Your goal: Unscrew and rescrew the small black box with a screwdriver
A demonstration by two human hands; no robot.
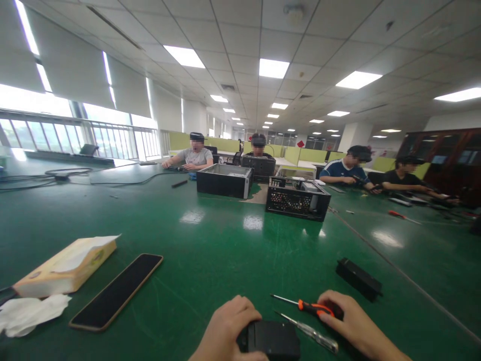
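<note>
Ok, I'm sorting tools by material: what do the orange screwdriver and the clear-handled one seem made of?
Orange screwdriver: plastic or rubber handle, probably, from its two-tone colouring; finish unclear. Its thin grey shaft looks metal. Clear-handled screwdriver: likely glossy plastic, being see-through with bright highlights; slim greyish shaft, probably metal.

table (210,260): smooth, glossy | screwdriver shafts (287,299): metal | tissue (33,313): paper

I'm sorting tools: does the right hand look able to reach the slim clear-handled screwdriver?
Probably yes: the slim clear-handled screwdriver lies uncovered beside the right hand, though that hand seems to hold the orange-and-black-handled screwdriver.
</note>
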